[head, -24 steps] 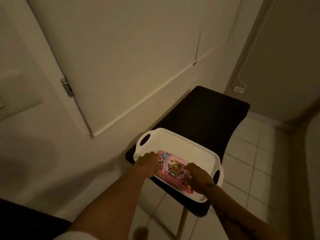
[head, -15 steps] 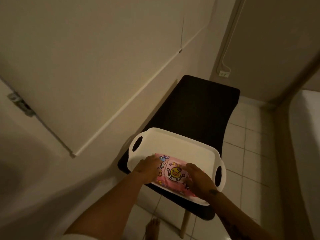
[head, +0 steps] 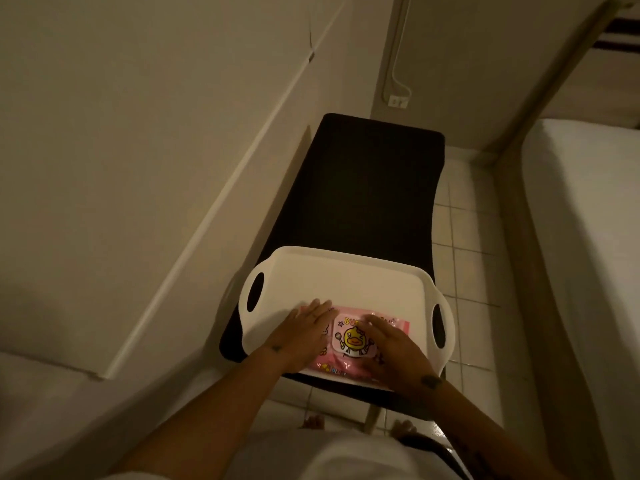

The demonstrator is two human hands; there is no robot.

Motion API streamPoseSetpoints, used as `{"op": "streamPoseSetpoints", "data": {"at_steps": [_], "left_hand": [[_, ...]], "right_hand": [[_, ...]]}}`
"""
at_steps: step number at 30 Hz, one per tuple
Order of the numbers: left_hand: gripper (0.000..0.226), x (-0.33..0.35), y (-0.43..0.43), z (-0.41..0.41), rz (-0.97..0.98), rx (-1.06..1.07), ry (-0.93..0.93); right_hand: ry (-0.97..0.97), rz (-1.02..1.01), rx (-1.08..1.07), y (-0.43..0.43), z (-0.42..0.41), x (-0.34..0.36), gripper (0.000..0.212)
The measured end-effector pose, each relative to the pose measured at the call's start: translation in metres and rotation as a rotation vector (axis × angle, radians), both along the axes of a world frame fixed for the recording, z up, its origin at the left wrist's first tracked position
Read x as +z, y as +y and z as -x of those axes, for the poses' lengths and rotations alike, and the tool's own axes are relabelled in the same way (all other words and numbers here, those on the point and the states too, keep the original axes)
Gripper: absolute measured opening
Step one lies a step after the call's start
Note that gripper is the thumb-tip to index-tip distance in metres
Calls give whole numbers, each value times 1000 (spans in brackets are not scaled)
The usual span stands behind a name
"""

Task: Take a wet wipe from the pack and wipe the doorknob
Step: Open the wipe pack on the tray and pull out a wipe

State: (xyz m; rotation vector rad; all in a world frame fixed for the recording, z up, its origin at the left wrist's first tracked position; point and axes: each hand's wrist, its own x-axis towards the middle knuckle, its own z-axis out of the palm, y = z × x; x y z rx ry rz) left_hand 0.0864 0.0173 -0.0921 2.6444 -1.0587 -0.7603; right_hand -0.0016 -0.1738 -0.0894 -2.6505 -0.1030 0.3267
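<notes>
Both hands lie flat, fingers spread, on the pink wet-wipe pack (head: 349, 341): the left hand (head: 303, 332) presses palm-down on the pack's left end, and the right hand (head: 389, 341) rests open over its right part, fingertips at the edge of the white flap (head: 351, 337) with the yellow duck print. Neither hand is closed around anything; the flap lies shut and flat between them. The pack sits in the near half of a white tray (head: 346, 275) with an oval handle hole at each end. The tray rests across the near end of a dark, narrow surface (head: 367, 188) that runs away along the wall. A pale door panel (head: 138, 133) fills the left side of the view. White floor tiles (head: 467, 258) lie to the right of the dark surface, and beyond them the edge of a bed with a white mattress (head: 588, 237). A wall socket (head: 397, 101) with a cable sits low on the far wall. Bare toes (head: 313, 422) show on the floor below the tray.
</notes>
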Motion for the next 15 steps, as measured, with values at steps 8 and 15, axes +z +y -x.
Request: {"op": "streamPoseSetpoints", "data": {"at_steps": [8,15], "left_hand": [[85,-30,6,12,94,84,-19],[78,-29,4,15,110,132,1]], "right_hand": [[-112,-50,-47,2,4,-11,59],[-58,14,1,-3,-3,-11,58]]}}
